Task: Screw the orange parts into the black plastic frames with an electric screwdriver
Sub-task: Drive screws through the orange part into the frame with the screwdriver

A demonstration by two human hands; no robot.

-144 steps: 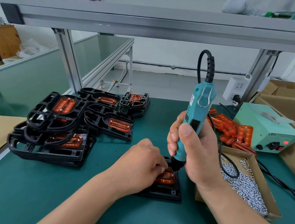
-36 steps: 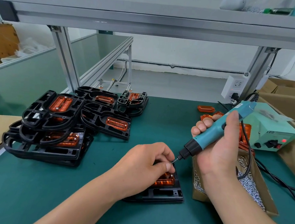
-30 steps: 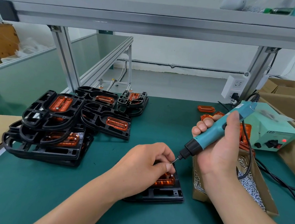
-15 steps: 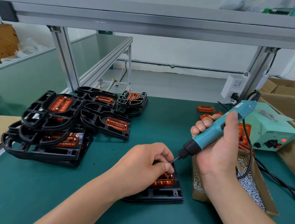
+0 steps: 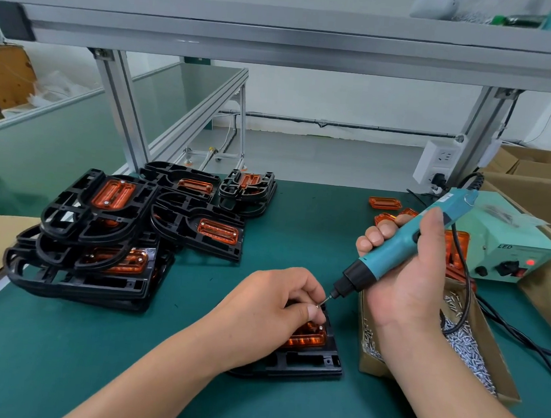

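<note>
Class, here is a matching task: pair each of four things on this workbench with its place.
Things:
1 screwdriver
2 screws
3 pile of frames
4 power box

Places:
A in the cardboard box
B held in the right hand
C far right, red light on
D on the left of the bench

Pairs: 1-B, 2-A, 3-D, 4-C

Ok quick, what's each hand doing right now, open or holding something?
Left hand: pinches a small screw.
Right hand: grips the electric screwdriver.
</note>
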